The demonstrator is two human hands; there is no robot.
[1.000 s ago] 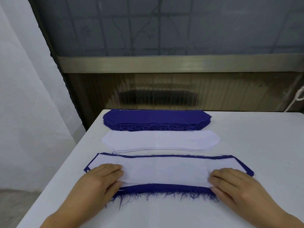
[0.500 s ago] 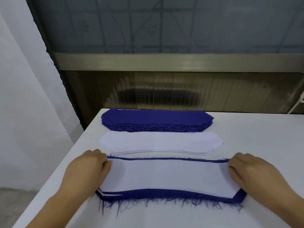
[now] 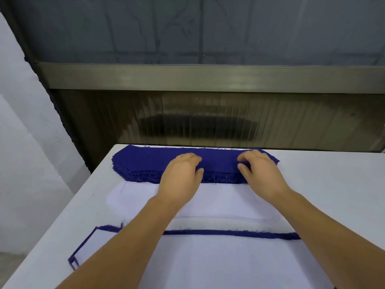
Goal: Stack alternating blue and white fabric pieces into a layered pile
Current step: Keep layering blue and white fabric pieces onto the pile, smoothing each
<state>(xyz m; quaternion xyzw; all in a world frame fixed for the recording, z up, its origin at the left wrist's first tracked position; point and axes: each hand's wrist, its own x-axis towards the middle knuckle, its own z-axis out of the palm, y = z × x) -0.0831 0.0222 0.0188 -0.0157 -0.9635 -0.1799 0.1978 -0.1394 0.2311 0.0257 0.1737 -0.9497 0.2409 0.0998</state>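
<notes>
Left hand (image 3: 180, 174) and right hand (image 3: 259, 171), fingers curled, rest on the blue stack (image 3: 145, 163) at centre frame; any pinch unclear. White stack (image 3: 225, 203) lies below. Pile (image 3: 229, 261), lower frame, shows white uppermost; blue due next, many remain.

I am seeing bare white table (image 3: 333, 184) lying open to the right of the fabric and in a narrower strip on the left. The brown ribbed wall panel (image 3: 208, 122) is blocking passage just behind the dark blue fabric stack (image 3: 145, 161).
</notes>
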